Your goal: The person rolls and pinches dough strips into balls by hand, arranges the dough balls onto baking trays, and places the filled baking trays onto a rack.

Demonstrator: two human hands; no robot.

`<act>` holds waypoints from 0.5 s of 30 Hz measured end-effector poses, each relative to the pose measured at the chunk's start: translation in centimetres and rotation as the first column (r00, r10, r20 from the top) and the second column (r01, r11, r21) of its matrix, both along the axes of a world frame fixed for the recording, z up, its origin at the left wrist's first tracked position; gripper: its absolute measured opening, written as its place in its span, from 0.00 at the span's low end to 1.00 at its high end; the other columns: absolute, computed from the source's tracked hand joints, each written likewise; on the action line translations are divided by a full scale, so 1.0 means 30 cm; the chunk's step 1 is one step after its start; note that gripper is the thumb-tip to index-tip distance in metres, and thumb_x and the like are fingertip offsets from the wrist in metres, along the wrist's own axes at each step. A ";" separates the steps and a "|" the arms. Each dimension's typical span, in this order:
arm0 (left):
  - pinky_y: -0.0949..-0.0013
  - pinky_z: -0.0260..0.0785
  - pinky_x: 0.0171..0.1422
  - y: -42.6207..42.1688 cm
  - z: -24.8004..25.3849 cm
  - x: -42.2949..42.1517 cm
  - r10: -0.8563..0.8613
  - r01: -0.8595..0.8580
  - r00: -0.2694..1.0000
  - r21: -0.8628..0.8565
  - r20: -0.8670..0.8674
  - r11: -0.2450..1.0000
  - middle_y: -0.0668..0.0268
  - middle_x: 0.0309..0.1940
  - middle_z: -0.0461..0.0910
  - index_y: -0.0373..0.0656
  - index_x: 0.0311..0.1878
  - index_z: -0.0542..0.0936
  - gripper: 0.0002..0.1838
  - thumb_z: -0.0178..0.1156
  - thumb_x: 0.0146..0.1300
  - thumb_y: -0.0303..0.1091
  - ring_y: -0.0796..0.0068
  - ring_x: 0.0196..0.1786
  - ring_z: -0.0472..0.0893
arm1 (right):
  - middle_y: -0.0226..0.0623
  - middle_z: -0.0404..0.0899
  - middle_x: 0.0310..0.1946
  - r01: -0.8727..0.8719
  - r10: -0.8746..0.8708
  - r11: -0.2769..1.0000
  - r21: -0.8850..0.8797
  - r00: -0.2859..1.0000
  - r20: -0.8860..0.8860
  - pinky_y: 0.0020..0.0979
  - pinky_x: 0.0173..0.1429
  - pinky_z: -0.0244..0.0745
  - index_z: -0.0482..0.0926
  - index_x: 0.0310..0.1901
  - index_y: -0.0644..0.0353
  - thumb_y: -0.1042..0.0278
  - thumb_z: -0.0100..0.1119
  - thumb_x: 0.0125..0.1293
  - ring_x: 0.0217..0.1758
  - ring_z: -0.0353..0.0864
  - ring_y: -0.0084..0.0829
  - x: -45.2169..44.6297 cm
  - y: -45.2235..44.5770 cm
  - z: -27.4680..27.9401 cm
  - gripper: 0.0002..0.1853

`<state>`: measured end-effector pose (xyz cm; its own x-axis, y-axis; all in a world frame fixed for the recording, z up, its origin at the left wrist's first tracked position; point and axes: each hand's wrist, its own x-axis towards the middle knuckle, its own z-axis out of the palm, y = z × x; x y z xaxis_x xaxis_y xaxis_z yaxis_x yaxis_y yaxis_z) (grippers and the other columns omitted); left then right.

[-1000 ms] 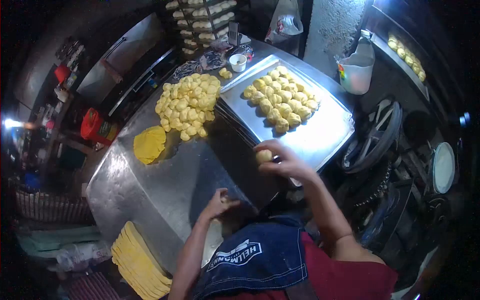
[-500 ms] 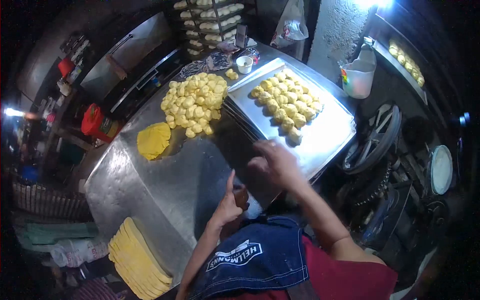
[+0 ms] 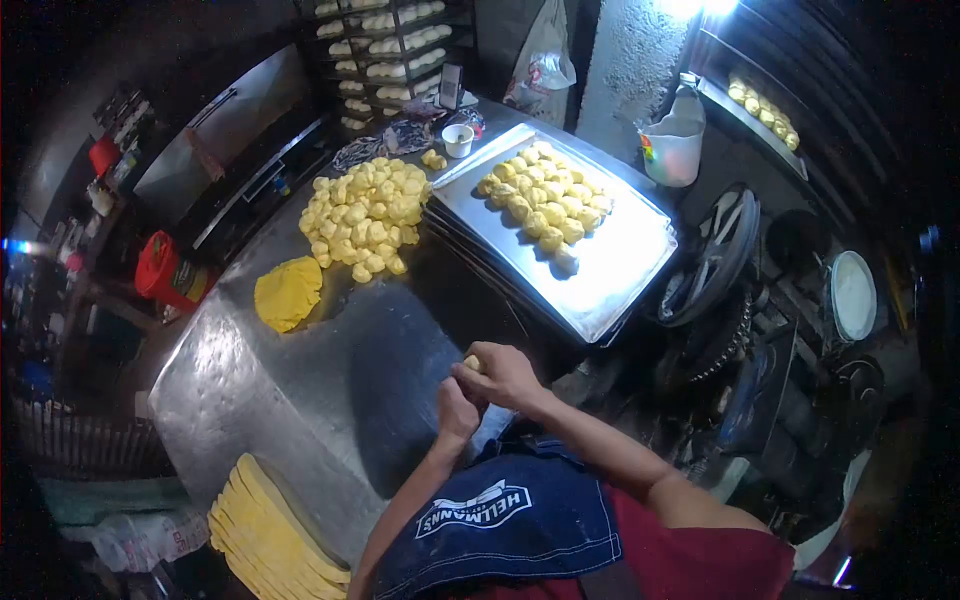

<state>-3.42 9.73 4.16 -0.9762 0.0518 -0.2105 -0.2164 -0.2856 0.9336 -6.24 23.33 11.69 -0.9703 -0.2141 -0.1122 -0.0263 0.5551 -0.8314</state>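
Note:
My left hand [image 3: 458, 412] and my right hand [image 3: 507, 377] meet over the near edge of the metal table. A small piece of pale yellow dough [image 3: 473, 364] pokes up between them, both hands closed around it. Most of the dough is hidden by my fingers. Ahead to the right, rows of yellow dough balls [image 3: 550, 198] sit on a metal baking tray [image 3: 610, 275]. A heap of dough balls [image 3: 365, 215] lies on the table to the left of that tray. Beside the heap is a flat, deeper yellow slab of dough [image 3: 288, 294].
Long yellow dough strips [image 3: 265, 525] lie at the table's near left corner. Behind the tray stands a small white cup [image 3: 458, 140]. A rack [image 3: 400, 45] of dough pieces is at the back. Machinery with a wheel [image 3: 715, 255] stands at right, a red bucket [image 3: 170, 272] at left.
My right hand has come back from beside the tray to meet my left hand, whose extended index finger is now curled. Dough now shows between them. The camera view has shifted slightly.

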 end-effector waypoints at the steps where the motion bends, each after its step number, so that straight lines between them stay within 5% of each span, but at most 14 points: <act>1: 0.61 0.78 0.41 -0.007 -0.019 -0.003 -0.008 0.001 0.999 -0.157 -0.040 0.988 0.55 0.35 0.89 0.33 0.41 0.84 0.11 0.68 0.64 0.33 0.66 0.38 0.88 | 0.53 0.83 0.35 -0.001 0.001 1.000 -0.010 1.000 0.000 0.52 0.48 0.78 0.83 0.43 0.61 0.44 0.67 0.67 0.42 0.85 0.57 -0.006 -0.005 -0.020 0.23; 3: 0.54 0.80 0.42 -0.013 -0.013 -0.009 -0.025 -0.026 0.994 -0.464 -0.104 0.886 0.52 0.33 0.89 0.33 0.36 0.84 0.15 0.68 0.64 0.38 0.59 0.39 0.90 | 0.56 0.85 0.37 0.014 0.004 0.986 0.165 0.994 -0.110 0.52 0.49 0.79 0.83 0.40 0.62 0.48 0.65 0.68 0.44 0.85 0.58 -0.018 -0.005 -0.055 0.20; 5: 0.45 0.80 0.45 -0.008 0.033 -0.002 -0.259 0.058 0.964 -0.901 -0.061 0.429 0.44 0.37 0.88 0.33 0.39 0.85 0.16 0.69 0.64 0.40 0.42 0.43 0.89 | 0.58 0.85 0.38 -0.012 0.019 0.990 0.140 0.999 -0.043 0.53 0.50 0.79 0.83 0.39 0.62 0.50 0.66 0.66 0.46 0.86 0.58 -0.046 0.021 -0.079 0.19; 6: 0.40 0.77 0.49 0.004 0.046 -0.011 -0.249 0.170 0.965 -0.918 0.082 0.359 0.40 0.40 0.87 0.34 0.40 0.86 0.17 0.67 0.65 0.43 0.34 0.48 0.85 | 0.57 0.85 0.37 -0.034 0.032 0.996 0.085 0.999 0.025 0.54 0.50 0.80 0.83 0.38 0.63 0.50 0.67 0.64 0.46 0.86 0.59 -0.063 0.041 -0.096 0.20; 7: 0.40 0.77 0.49 0.006 0.043 -0.018 -0.242 0.172 0.966 -0.921 0.089 0.350 0.40 0.40 0.87 0.34 0.40 0.86 0.17 0.67 0.65 0.43 0.34 0.48 0.85 | 0.57 0.85 0.37 -0.051 0.048 0.998 0.027 0.995 0.091 0.54 0.50 0.80 0.83 0.38 0.64 0.50 0.69 0.63 0.46 0.86 0.59 -0.078 0.062 -0.113 0.20; 9: 0.41 0.76 0.55 0.008 0.026 -0.028 -0.349 0.149 0.931 -0.985 0.108 0.091 0.42 0.43 0.88 0.37 0.40 0.87 0.17 0.64 0.67 0.44 0.38 0.51 0.86 | 0.56 0.86 0.36 -0.085 0.082 0.996 0.013 0.987 0.139 0.54 0.50 0.81 0.83 0.39 0.64 0.52 0.70 0.61 0.46 0.87 0.59 -0.098 0.109 -0.130 0.19; 10: 0.41 0.76 0.55 0.005 -0.009 -0.034 -0.340 0.157 0.933 -0.984 0.122 0.079 0.42 0.43 0.88 0.37 0.40 0.87 0.17 0.64 0.67 0.44 0.38 0.51 0.86 | 0.56 0.86 0.37 -0.191 0.180 0.978 0.088 0.977 0.114 0.54 0.50 0.81 0.84 0.40 0.64 0.53 0.69 0.61 0.45 0.86 0.60 -0.107 0.130 -0.123 0.19; 11: 0.42 0.76 0.58 -0.002 -0.061 -0.048 -0.319 0.067 0.948 -0.974 -0.006 0.216 0.44 0.45 0.88 0.38 0.43 0.87 0.18 0.64 0.67 0.46 0.40 0.53 0.86 | 0.57 0.86 0.37 -0.290 0.278 0.943 0.162 0.956 0.096 0.54 0.50 0.81 0.84 0.41 0.64 0.53 0.68 0.62 0.45 0.86 0.60 -0.116 0.150 -0.117 0.19; 12: 0.43 0.75 0.61 -0.012 -0.113 -0.063 -0.286 -0.024 0.950 -0.939 -0.129 0.344 0.46 0.48 0.88 0.40 0.46 0.87 0.19 0.64 0.68 0.48 0.42 0.54 0.86 | 0.52 0.86 0.33 -0.306 0.296 0.945 0.114 0.950 0.100 0.50 0.49 0.82 0.85 0.42 0.63 0.55 0.69 0.64 0.41 0.89 0.53 -0.122 0.176 -0.061 0.17; 13: 0.43 0.75 0.61 -0.038 -0.141 -0.131 -0.290 -0.012 0.950 -0.943 -0.114 0.331 0.46 0.48 0.88 0.40 0.46 0.87 0.19 0.64 0.68 0.48 0.42 0.54 0.86 | 0.52 0.86 0.33 -0.305 0.295 0.947 0.097 0.950 0.107 0.50 0.49 0.82 0.85 0.42 0.63 0.55 0.69 0.64 0.41 0.89 0.53 -0.138 0.214 -0.030 0.17; 14: 0.45 0.76 0.61 -0.072 -0.155 -0.245 -0.242 0.306 0.940 -0.907 0.240 0.288 0.48 0.50 0.88 0.42 0.52 0.85 0.23 0.67 0.66 0.52 0.42 0.54 0.86 | 0.48 0.86 0.34 -0.335 0.367 0.920 -0.205 0.919 0.145 0.47 0.50 0.82 0.85 0.44 0.63 0.56 0.70 0.64 0.42 0.88 0.47 -0.164 0.266 -0.004 0.17; 15: 0.47 0.76 0.61 -0.075 -0.108 -0.280 -0.215 0.434 0.898 -0.850 0.383 0.300 0.48 0.51 0.87 0.43 0.58 0.82 0.28 0.69 0.63 0.54 0.43 0.54 0.86 | 0.44 0.86 0.35 -0.323 0.443 0.813 -0.485 0.883 0.155 0.44 0.52 0.82 0.85 0.47 0.62 0.56 0.72 0.65 0.43 0.88 0.41 -0.196 0.326 0.026 0.18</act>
<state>-11.82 7.49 0.92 -0.8688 0.0299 -0.4943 -0.2549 0.8288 0.4982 -12.13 33.11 12.46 -0.7496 -0.6463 -0.1429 0.0806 0.1251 -0.9889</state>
